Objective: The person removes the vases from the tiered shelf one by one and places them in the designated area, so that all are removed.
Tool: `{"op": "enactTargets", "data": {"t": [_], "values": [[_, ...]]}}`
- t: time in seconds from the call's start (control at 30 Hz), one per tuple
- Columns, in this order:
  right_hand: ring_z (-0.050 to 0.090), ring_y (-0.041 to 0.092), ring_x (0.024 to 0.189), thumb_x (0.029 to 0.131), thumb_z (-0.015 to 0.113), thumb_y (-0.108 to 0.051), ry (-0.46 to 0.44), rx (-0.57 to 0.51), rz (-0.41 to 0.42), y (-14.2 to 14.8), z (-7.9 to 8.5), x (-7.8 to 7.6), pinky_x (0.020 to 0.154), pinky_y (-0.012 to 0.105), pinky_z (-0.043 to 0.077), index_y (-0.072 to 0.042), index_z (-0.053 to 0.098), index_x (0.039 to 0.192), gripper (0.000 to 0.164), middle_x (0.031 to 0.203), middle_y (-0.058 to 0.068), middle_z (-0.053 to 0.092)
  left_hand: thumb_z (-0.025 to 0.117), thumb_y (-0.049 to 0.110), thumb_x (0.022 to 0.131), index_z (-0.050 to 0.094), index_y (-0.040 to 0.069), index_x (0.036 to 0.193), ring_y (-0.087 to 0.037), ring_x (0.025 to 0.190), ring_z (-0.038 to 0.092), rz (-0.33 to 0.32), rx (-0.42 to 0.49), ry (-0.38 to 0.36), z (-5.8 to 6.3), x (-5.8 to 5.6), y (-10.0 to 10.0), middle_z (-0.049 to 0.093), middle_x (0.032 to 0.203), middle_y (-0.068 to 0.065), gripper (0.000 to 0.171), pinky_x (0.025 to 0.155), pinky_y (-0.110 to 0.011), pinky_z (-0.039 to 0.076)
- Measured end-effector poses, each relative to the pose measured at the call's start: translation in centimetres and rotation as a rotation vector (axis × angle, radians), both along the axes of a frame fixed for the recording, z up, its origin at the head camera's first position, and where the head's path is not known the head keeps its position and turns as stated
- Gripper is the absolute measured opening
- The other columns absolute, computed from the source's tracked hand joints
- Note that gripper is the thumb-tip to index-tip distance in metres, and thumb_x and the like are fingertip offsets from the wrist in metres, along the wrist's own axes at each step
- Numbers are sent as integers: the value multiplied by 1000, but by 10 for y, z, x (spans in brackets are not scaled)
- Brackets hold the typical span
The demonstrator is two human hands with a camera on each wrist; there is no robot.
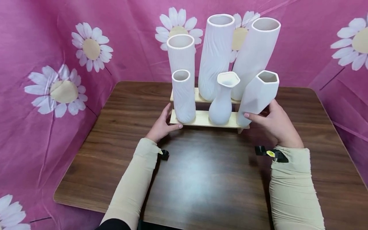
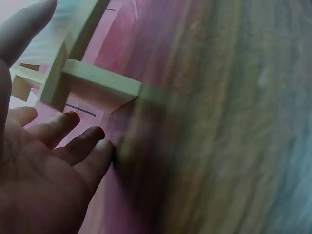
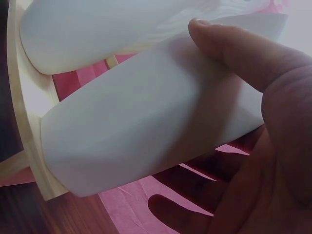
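A two-step pale wooden rack carries white vases in two rows. My right hand holds the faceted vase at the front right, thumb across its near face and the other fingers behind it. In the right wrist view this vase leans, its base at the shelf's end. My left hand is at the rack's left end, fingers spread and thumb along the front edge. The left wrist view shows its fingers loosely extended beside the wooden frame. A slim textured vase and a narrow-necked vase share the front step.
Three taller vases stand on the back step: a ribbed one, a wavy one and a smooth slanted one. The rack sits near the back of a brown wooden table. Pink cloth with daisies hangs behind.
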State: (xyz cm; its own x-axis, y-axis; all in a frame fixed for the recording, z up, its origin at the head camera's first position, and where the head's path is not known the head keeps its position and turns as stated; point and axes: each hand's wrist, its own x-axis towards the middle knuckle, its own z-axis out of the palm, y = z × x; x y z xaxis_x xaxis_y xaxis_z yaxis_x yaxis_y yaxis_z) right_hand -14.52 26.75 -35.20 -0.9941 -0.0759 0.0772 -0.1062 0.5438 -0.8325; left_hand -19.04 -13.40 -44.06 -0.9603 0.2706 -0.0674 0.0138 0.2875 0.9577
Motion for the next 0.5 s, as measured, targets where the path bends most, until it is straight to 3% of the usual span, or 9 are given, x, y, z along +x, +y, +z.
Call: {"op": "enactTargets", "data": {"t": [0.13,0.3,0.4,0.5], "values": [[53,12,109,85,82,-34,-11,27,-29,0,1,3,81,16,44,-23,43,145,72,132,4,55,86,18,81,8,15,162,-19,147,30,20,4,2,-6,-2,5,31,161,-13,113,119,-37,27],[52,14,114,85,82,-33,-25,35,-43,-2,-5,4,81,15,46,-21,39,148,77,136,5,54,83,9,83,20,11,160,-21,120,56,40,86,-17,-17,-2,5,47,151,-12,99,95,-29,49],[51,15,118,85,82,-32,-27,31,-49,-4,-7,3,82,14,46,-22,38,150,79,139,4,53,80,4,84,26,10,158,-22,106,62,52,136,-18,-20,-2,5,54,145,-11,91,82,-25,54],[51,16,118,85,82,-32,-22,30,-62,-2,-7,1,81,15,47,-22,39,149,78,138,4,54,80,3,85,29,10,157,-19,110,60,51,157,1,-21,-4,7,55,143,-10,88,85,-22,53]]}}
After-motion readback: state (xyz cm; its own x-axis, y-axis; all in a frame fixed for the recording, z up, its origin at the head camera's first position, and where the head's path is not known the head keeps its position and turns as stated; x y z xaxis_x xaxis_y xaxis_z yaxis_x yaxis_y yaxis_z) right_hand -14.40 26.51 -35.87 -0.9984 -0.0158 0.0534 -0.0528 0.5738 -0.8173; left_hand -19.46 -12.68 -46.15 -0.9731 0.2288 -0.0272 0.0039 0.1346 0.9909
